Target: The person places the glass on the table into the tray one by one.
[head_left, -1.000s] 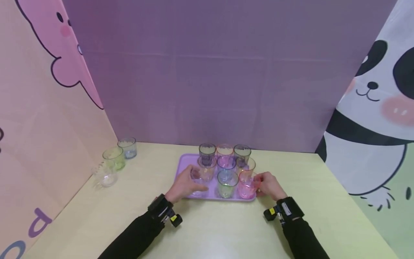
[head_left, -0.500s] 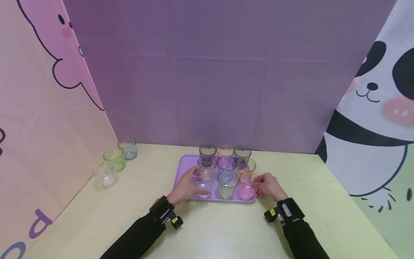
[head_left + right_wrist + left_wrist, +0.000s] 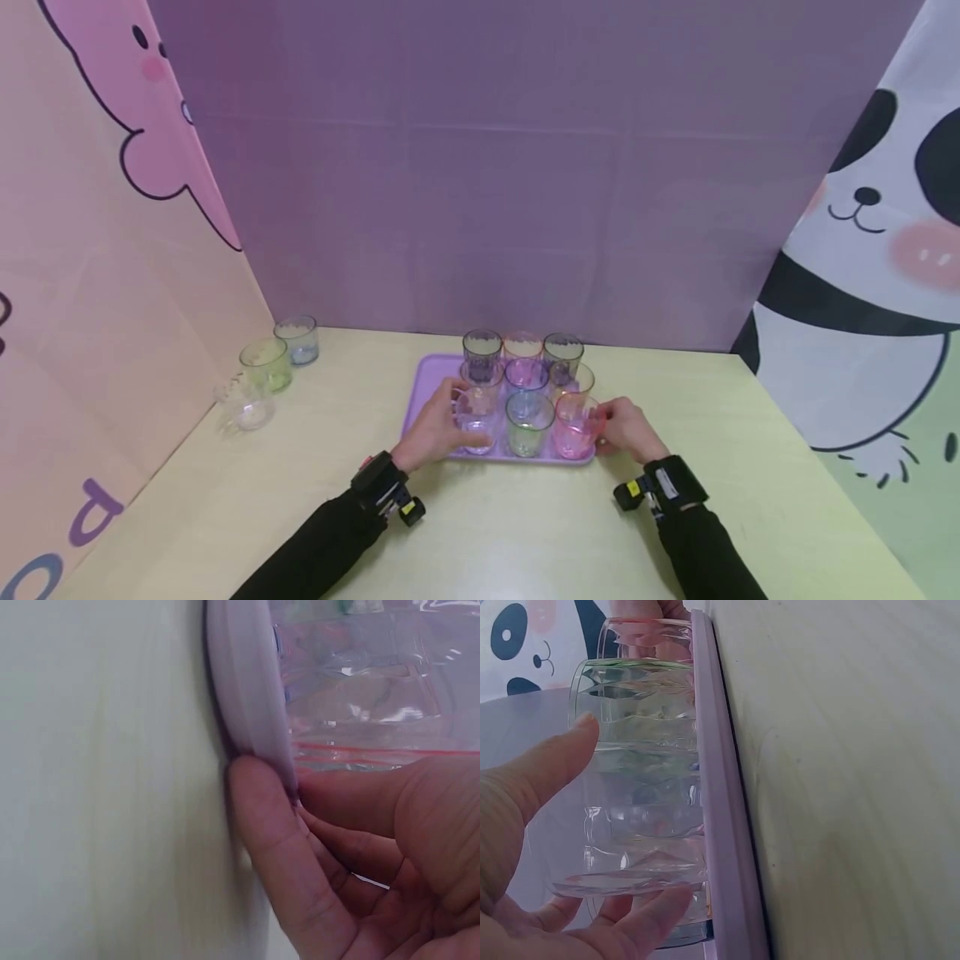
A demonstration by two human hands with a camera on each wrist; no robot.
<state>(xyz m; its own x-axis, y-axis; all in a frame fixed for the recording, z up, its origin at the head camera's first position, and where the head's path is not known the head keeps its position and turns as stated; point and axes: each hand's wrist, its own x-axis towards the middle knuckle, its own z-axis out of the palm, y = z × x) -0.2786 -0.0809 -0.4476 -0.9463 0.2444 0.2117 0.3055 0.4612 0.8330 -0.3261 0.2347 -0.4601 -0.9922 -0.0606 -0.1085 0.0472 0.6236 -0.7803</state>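
Note:
A purple tray [image 3: 431,385] bears several coloured drinking glasses standing upright in rows. At its front left, my left hand [image 3: 431,427] holds a clear glass [image 3: 476,427] between thumb and fingers. In the left wrist view the thumb lies along one side of that clear glass [image 3: 641,862], with fingertips against the other. A green-rimmed glass [image 3: 529,433] stands just to its right. Beyond that is a pink glass [image 3: 572,432] at the front right corner. There my right hand [image 3: 628,432] pinches the tray's rim [image 3: 251,682], close beside the pink glass.
Against the left wall stand a clear wavy-rimmed glass [image 3: 251,407], a yellow-green glass [image 3: 268,367] and a bluish glass [image 3: 300,342]. A purple backdrop [image 3: 510,183] rises behind the pale table [image 3: 510,533], with printed panels at both sides.
My left hand has shifted slightly right with the clear glass, bringing it closer to the green-rimmed one. The right hand stays at the tray's corner.

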